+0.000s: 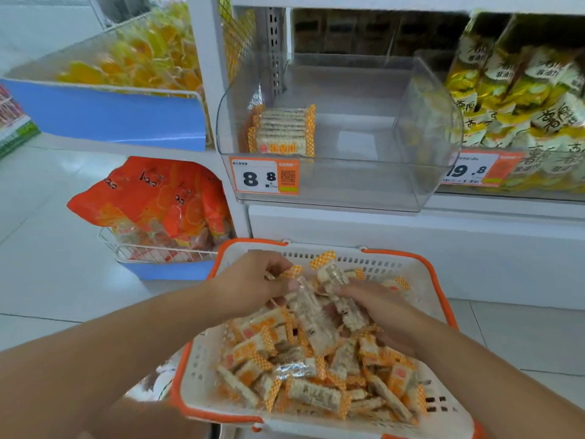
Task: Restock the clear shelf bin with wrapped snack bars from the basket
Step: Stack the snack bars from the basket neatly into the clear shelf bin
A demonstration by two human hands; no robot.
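Nearest the camera, a white basket (202,369) with orange rim holds a loose heap of wrapped snack bars (304,372). Over its far half both hands work together — the left hand (250,283) pinches several bars in its grip, while the right hand (376,307) curls its grip round more bars from the heap. Beyond the basket, on the white shelf (411,229), sits the clear shelf bin (427,128), with one neat stack of bars (285,131) at its left side above a price tag (265,176) reading 8.8.
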